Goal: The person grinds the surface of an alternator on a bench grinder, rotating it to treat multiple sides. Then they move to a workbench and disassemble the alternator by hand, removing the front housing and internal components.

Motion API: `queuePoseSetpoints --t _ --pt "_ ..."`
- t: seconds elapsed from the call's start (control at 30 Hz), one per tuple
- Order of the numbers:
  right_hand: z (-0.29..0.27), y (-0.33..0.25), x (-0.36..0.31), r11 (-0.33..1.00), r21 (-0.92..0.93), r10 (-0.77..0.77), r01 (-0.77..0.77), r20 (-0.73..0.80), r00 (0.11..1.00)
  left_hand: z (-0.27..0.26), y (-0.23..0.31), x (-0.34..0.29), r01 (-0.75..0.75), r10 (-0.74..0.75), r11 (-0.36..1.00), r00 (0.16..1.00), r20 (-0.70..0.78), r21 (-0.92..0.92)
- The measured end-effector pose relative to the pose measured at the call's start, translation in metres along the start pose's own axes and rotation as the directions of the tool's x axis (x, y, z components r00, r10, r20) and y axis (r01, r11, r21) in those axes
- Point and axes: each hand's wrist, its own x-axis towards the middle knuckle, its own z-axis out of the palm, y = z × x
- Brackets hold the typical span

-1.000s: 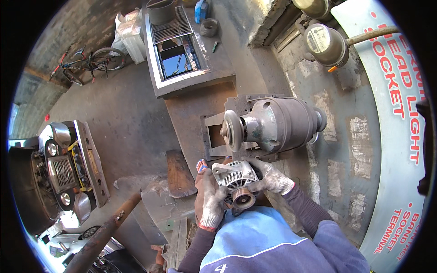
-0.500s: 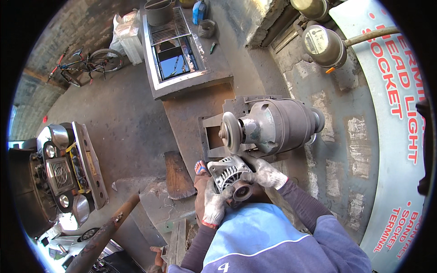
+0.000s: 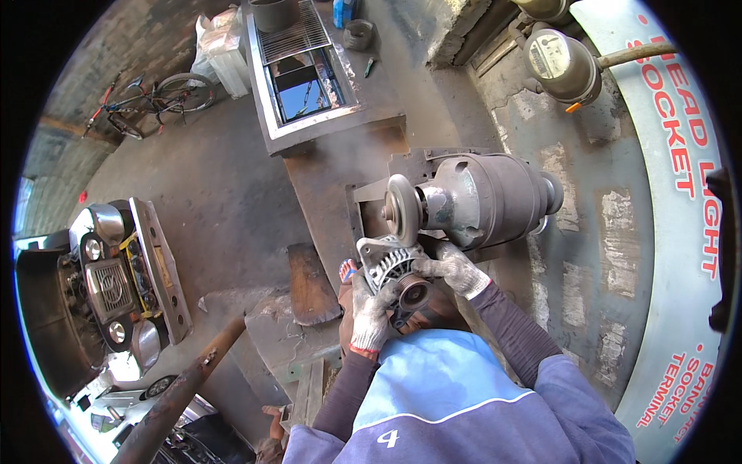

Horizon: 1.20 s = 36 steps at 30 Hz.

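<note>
The left hand (image 3: pixel 371 315), in a dusty pale glove, gripped the near left side of an alternator (image 3: pixel 384 264), its thumb toward the grooved pulley (image 3: pixel 415 291). The gloved right hand (image 3: pixel 457 269) held the far right side, fingers curled over the casing. The alternator stood above the lap, at the near edge of a round wheel (image 3: pixel 402 210) on the shaft of a big grey electric motor (image 3: pixel 495 199); whether it touched the wheel could not be told. Thin haze hung left of the motor.

At the far end, a metal-framed box (image 3: pixel 317 122) carried a wire grille (image 3: pixel 297 42) across its far part; its near part showed a shiny blue surface, glass or liquid, it was unclear which. A grey pot (image 3: pixel 276 17) sat on the grille, its contents not discernible. Just right of the box stood a small dirty jar (image 3: pixel 358 35), dark inside, and a blue jug (image 3: pixel 343 11), cut off by the view's edge. Left of the box, white plastic bags (image 3: pixel 224 50) bulged, their filling hidden. A round-cased meter (image 3: pixel 563 68) hung at far right.
</note>
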Motion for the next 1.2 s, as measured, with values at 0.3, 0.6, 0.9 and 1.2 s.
queuePoseSetpoints --t 0.3,0.6,0.9,1.2 --pt "0.004 0.001 -0.025 0.999 0.005 0.049 -0.049 -0.150 0.987 0.004 -0.014 0.005 0.142 -0.136 0.987 0.988 0.071 -0.074" --pt "0.009 0.011 -0.049 0.966 0.071 0.260 -0.250 -0.267 0.928 0.001 -0.021 0.001 0.114 -0.127 0.941 0.992 0.021 0.319" --pt "0.017 0.064 -0.058 0.906 0.375 0.326 -0.198 -0.318 0.890 0.003 0.007 -0.002 0.149 -0.143 0.806 0.988 -0.057 0.572" --pt "0.019 0.056 -0.062 0.897 0.435 0.220 -0.080 -0.281 0.934 0.028 0.050 0.012 0.132 -0.154 0.712 0.988 -0.030 0.690"
